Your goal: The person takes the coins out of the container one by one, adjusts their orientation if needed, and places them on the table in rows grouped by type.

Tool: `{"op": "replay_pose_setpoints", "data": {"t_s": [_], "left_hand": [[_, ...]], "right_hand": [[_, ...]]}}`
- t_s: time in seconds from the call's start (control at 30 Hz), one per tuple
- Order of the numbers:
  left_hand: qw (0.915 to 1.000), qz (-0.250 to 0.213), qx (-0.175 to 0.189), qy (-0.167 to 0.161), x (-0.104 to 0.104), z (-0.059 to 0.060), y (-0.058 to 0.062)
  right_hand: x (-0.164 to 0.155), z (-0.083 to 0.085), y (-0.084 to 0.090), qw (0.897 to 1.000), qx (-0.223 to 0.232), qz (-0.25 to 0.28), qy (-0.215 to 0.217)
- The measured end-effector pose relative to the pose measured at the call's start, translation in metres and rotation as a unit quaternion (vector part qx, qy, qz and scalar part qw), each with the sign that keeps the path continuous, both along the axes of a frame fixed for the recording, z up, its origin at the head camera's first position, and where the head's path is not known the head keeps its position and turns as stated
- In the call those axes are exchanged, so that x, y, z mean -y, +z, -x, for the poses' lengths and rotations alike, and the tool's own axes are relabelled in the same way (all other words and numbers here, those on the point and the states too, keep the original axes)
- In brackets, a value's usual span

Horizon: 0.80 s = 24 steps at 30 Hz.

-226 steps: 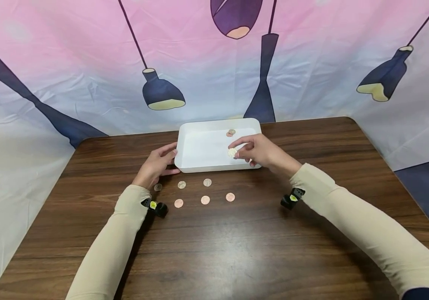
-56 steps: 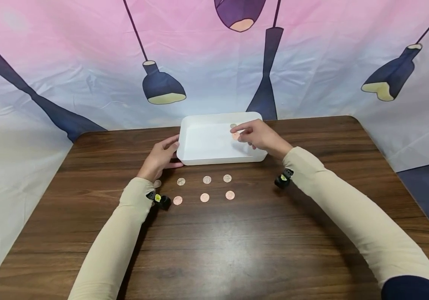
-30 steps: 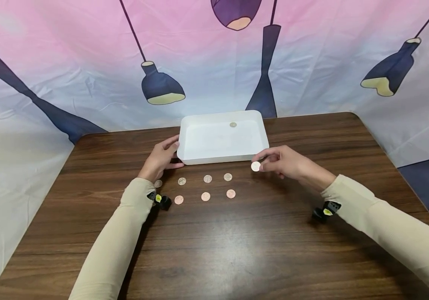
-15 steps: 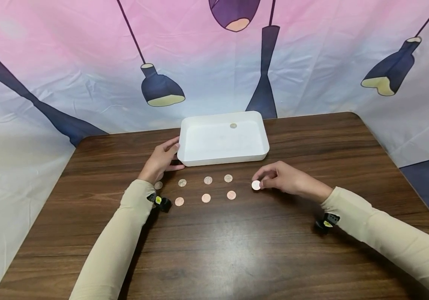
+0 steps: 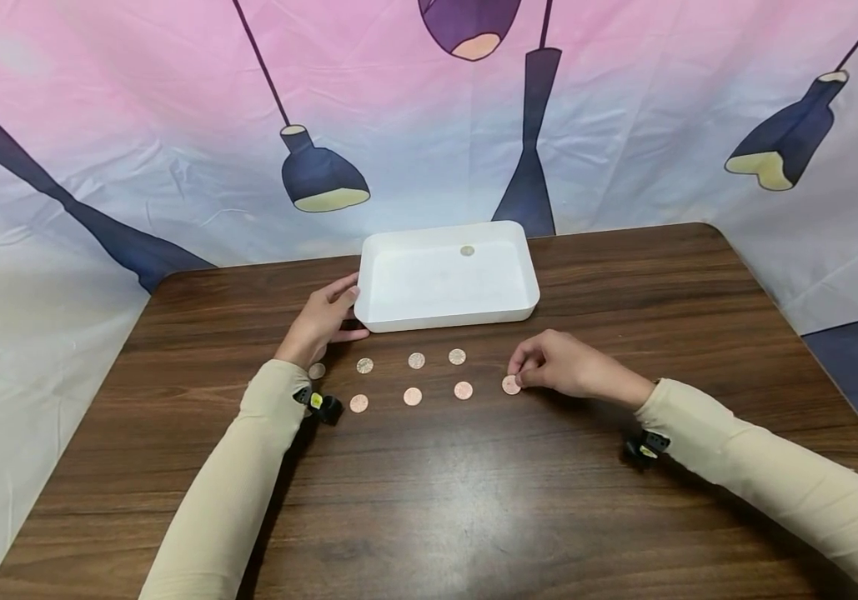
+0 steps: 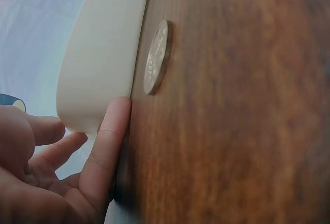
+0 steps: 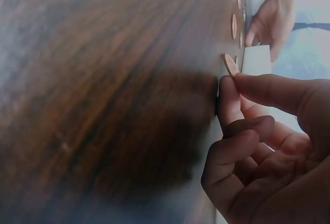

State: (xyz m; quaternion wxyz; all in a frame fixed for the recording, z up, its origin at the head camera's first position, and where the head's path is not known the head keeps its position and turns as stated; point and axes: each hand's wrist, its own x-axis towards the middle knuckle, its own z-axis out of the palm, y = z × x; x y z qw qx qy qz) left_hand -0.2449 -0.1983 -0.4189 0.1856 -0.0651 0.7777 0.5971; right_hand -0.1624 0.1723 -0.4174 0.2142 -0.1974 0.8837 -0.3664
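Observation:
My right hand point(image 5: 567, 367) pinches a copper-coloured coin point(image 5: 511, 384) between thumb and finger, at the right end of the front row of coins. The coin point(image 7: 230, 64) stands tilted at the fingertips in the right wrist view, low by the tabletop. At the tray's left end, my left hand point(image 5: 319, 321) touches the corner of the white tray point(image 5: 447, 320). One finger point(image 6: 105, 152) lies fairly straight along the tray's foot in the left wrist view. Inside the tray, near its back wall, lies one silvery coin point(image 5: 468, 250).
Copper coins, among them one coin point(image 5: 413, 397), form a front row on the brown wooden table point(image 5: 429, 500). Behind them is a row of duller coins, including a coin point(image 5: 417, 360), between front row and tray. A printed cloth point(image 5: 211, 125) hangs behind the table.
A pale coin went from my right hand to the back row's right end. My right hand then carried a copper coin from the tray to the front row's right end. The left hand stayed.

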Motion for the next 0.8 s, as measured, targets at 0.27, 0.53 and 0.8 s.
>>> {"op": "replay_pose_setpoints", "data": {"t_s": [0.27, 0.53, 0.8], "left_hand": [[1.0, -0.002, 0.0, -0.002, 0.0, 0.0, 0.002], [1.0, -0.006, 0.001, -0.002, 0.0, 0.001, 0.002], [1.0, -0.007, 0.003, 0.0, 0.0, 0.001, 0.0]], "right_hand": [[0.011, -0.002, 0.003, 0.993, -0.061, -0.098, -0.014], [0.014, 0.0, 0.0, 0.991, -0.069, -0.113, -0.001], [0.009, 0.002, -0.003, 0.995, -0.047, -0.089, -0.005]]}}
